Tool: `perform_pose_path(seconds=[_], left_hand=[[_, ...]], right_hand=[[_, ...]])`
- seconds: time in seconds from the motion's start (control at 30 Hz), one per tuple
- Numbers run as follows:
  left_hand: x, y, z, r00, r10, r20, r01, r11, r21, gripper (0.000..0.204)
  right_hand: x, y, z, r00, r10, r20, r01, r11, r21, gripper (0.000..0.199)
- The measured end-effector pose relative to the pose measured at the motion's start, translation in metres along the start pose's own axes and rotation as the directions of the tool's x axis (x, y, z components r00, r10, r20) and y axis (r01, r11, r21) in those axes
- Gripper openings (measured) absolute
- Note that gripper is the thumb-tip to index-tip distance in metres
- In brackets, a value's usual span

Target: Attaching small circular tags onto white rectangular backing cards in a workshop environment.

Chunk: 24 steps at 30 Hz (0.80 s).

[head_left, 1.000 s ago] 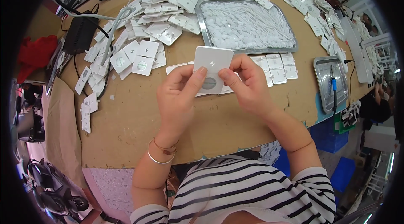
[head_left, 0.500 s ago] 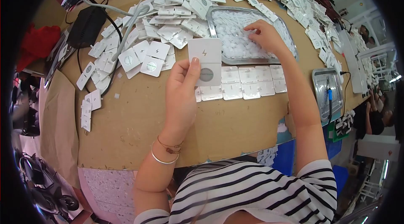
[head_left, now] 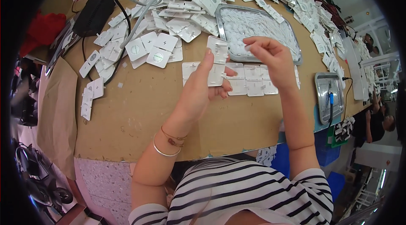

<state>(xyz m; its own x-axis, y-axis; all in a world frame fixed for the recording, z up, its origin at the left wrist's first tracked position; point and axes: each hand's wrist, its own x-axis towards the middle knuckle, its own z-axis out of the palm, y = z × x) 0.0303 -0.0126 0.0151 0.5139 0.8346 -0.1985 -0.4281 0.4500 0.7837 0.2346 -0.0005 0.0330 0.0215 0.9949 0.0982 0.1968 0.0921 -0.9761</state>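
At the far left we see a red cloth (head_left: 42, 30) off the edge of the table (head_left: 139, 111), and a black box (head_left: 94, 13) with cables on the table's upper left corner. The table top is a bare brown sheet, flat and matt, with its near edge running just above our striped shirt. A loose heap of white plastic squares (head_left: 139, 47) spreads from the upper left across the top; some lie face up with a round mark, others face down. Below that heap the brown surface lies open down to the near edge.

Our left hand (head_left: 198, 94) is raised over the middle of the table, closed on a white square plate (head_left: 218, 60): the thumb lies along its left side and the fingers curl behind it. The plate is held upright, its back towards us, with small raised clips on it. Under it, a tidy row of similar white squares (head_left: 253, 79) lies flat on the table.

Our right hand (head_left: 270, 56) hovers just right of the plate, fingertips pinched together; whether anything small sits between them we cannot tell. Behind it stands a shallow metal tray (head_left: 298, 54) with rounded corners, full of small white plastic pieces (head_left: 249, 26).

Further right, a smaller metal tray (head_left: 323, 106) near the table's right edge holds a slim tool with a blue grip (head_left: 331, 98). More white squares trail along the upper right edge.
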Motion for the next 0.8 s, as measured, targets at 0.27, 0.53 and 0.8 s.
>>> perform_pose_path(seconds=[0.27,0.53,0.8], left_hand=[[-0.001,-0.004,0.005,0.994,-0.027,0.103,0.012,0.990,0.142,0.070],[-0.001,-0.007,0.000,0.989,-0.050,0.139,0.027,0.986,0.164,0.079],[-0.003,-0.009,0.002,0.997,-0.028,0.075,0.003,0.949,0.314,0.082]], right_hand=[[-0.026,-0.008,0.027,0.995,-0.083,0.058,0.085,0.996,-0.018,0.012],[-0.030,-0.009,0.036,1.000,0.014,-0.001,-0.014,1.000,-0.005,0.013],[-0.033,-0.008,0.044,0.989,0.025,-0.146,-0.017,0.998,0.055,0.025]])
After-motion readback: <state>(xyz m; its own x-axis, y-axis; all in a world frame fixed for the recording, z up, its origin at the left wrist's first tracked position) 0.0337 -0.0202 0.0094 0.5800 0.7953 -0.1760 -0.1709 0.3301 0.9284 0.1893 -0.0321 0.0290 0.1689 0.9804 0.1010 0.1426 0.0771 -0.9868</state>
